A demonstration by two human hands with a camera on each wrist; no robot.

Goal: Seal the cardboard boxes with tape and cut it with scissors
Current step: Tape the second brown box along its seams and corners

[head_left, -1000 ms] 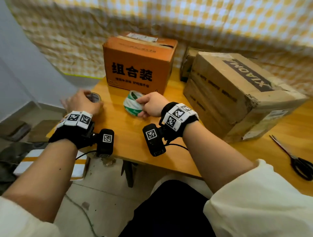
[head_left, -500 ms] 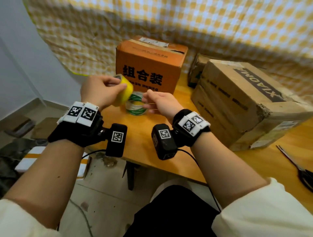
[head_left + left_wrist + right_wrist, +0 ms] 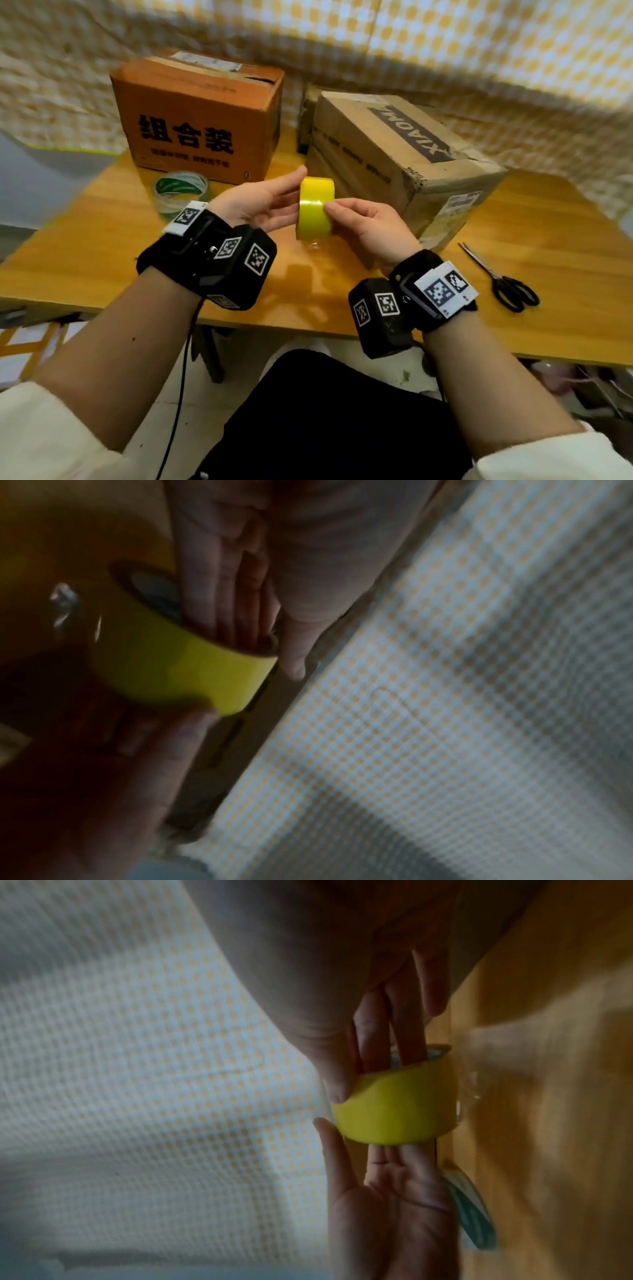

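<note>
- Your right hand (image 3: 368,226) has its fingers (image 3: 409,1031) pushed into the core of the yellow tape roll (image 3: 315,208), thumb curled on its outer band, gripping it above the counter (image 3: 534,240).
- Your left hand (image 3: 255,205) lies flat, fingers straight against the roll's other side.
- No tape looks pulled yet; both boxes, orange (image 3: 202,116) and brown (image 3: 394,154), seem unsealed, and the scissors (image 3: 503,281) lie untouched.
</note>
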